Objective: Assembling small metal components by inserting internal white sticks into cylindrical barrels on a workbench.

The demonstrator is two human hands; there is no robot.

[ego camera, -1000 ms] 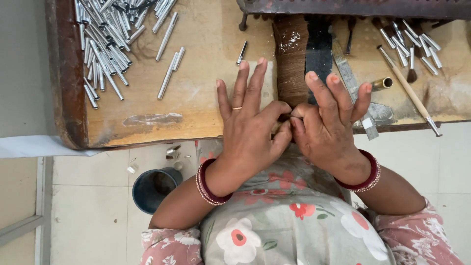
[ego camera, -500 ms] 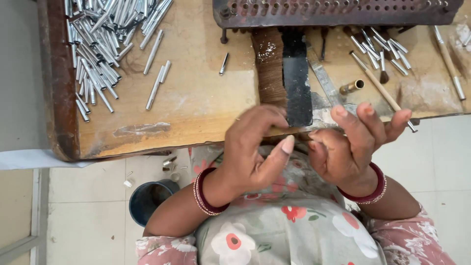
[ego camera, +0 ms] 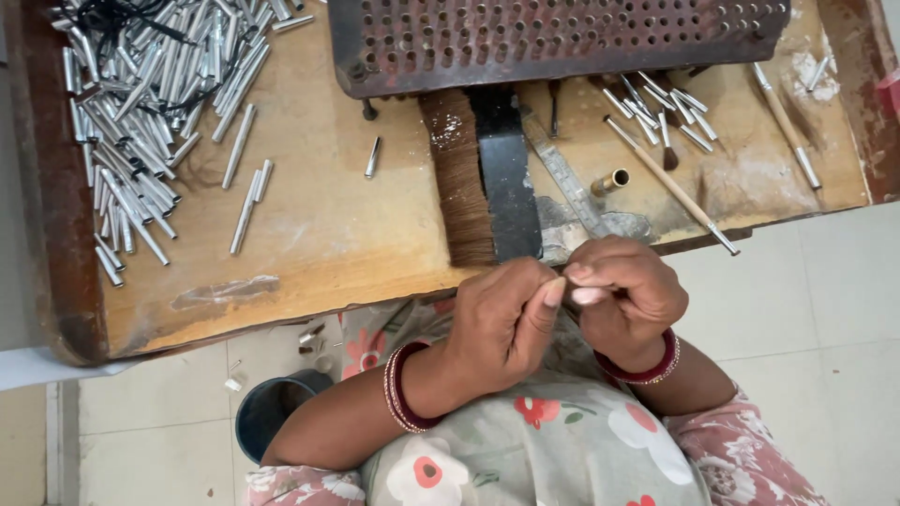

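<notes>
Both hands meet just below the brush strip (ego camera: 457,178) at the bench edge — left hand (ego camera: 502,323) and right hand (ego camera: 623,295) pinched shut together; what they hold cannot be told. Risk: small piece slipping to the floor — nothing beneath.

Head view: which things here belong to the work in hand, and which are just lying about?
In hand:
- left hand and right hand, fingertips pinched together at the bench edge; whatever they pinch is too small to tell
- brown bristle strip beside the hands

Lying about:
- pile of metal tubes
- perforated metal plate
- long-handled brushes
- dark bucket on the floor
</notes>
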